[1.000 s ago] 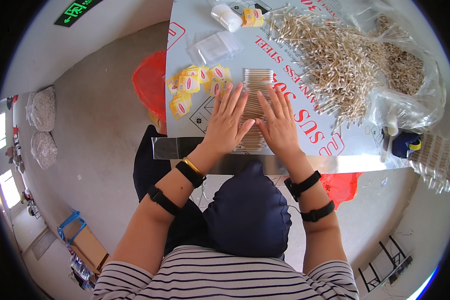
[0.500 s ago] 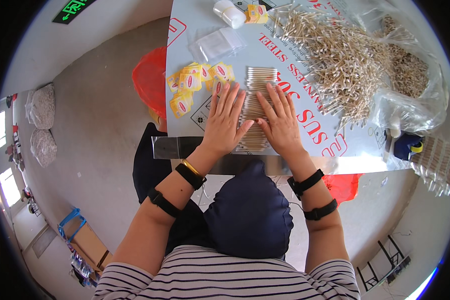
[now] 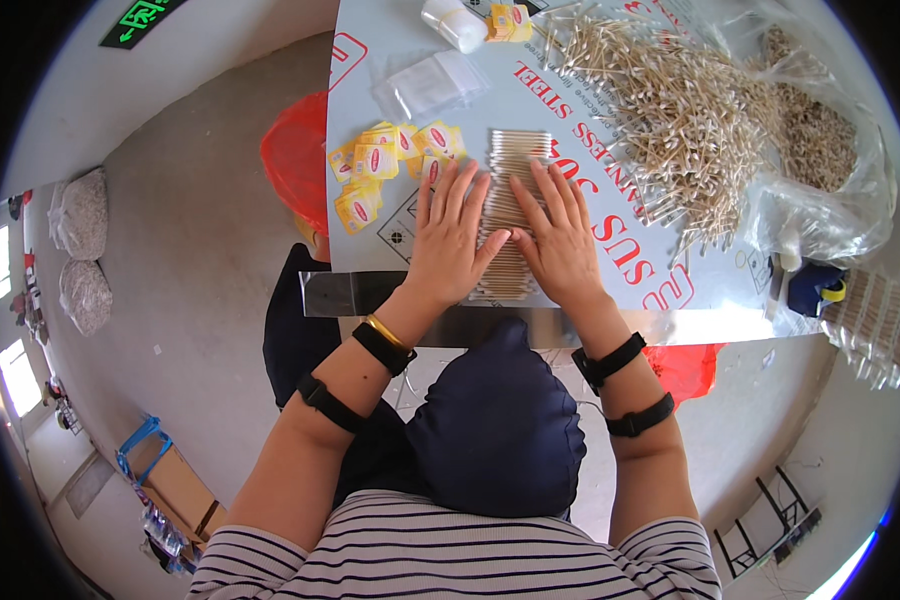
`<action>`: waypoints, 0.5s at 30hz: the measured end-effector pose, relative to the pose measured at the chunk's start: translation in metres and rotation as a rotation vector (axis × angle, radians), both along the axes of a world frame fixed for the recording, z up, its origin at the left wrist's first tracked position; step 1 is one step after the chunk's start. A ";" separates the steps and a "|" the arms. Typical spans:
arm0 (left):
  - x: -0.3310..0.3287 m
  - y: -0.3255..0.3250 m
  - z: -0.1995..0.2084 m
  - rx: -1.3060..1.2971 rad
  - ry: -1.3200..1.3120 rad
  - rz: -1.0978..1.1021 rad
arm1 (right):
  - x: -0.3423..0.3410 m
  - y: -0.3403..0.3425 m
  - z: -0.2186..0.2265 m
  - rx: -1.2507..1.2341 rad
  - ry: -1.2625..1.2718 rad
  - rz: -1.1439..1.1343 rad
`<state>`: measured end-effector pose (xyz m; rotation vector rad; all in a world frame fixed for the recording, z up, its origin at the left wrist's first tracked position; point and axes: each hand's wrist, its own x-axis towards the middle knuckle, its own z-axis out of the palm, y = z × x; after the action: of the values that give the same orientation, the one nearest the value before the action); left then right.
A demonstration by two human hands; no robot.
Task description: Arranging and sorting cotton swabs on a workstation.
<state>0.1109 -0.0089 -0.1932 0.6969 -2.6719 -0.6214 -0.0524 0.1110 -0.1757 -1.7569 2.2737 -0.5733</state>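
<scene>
A column of cotton swabs (image 3: 519, 146) lies side by side on the table, their sticks running left to right. My left hand (image 3: 450, 237) rests flat along the column's left ends, fingers stretched toward the far side. Against the right ends lies my right hand (image 3: 560, 240), also flat with fingers extended. Both thumbs reach in over the swabs and nearly meet at the middle. Just left of my left fingertips are several yellow and white printed cards (image 3: 377, 160). Part of the column is hidden under my hands.
A big heap of loose swabs (image 3: 685, 120) covers the far right, beside a clear plastic bag (image 3: 820, 225). Clear flat bags (image 3: 432, 85) and a white roll (image 3: 455, 24) lie at the far left. A red bag (image 3: 298, 165) hangs by the table's left edge.
Both hands stay flat along the swab column, with only slight shifts. My thumb tips sit slightly higher over the swabs. The whole view has moved a little.
</scene>
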 end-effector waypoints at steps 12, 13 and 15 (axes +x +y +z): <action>0.048 0.008 0.001 -0.058 -0.225 -0.042 | 0.006 0.057 -0.003 0.072 -0.010 -0.153; 0.046 0.007 0.005 -0.063 -0.237 -0.048 | 0.008 0.055 -0.001 0.056 -0.004 -0.161; 0.036 0.009 0.011 -0.070 -0.224 -0.051 | 0.011 0.045 0.004 0.061 -0.005 -0.131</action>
<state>0.1470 0.0006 -0.1826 0.7189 -2.9100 -0.4844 -0.0418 0.1558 -0.1712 -1.5858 2.3898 -0.5245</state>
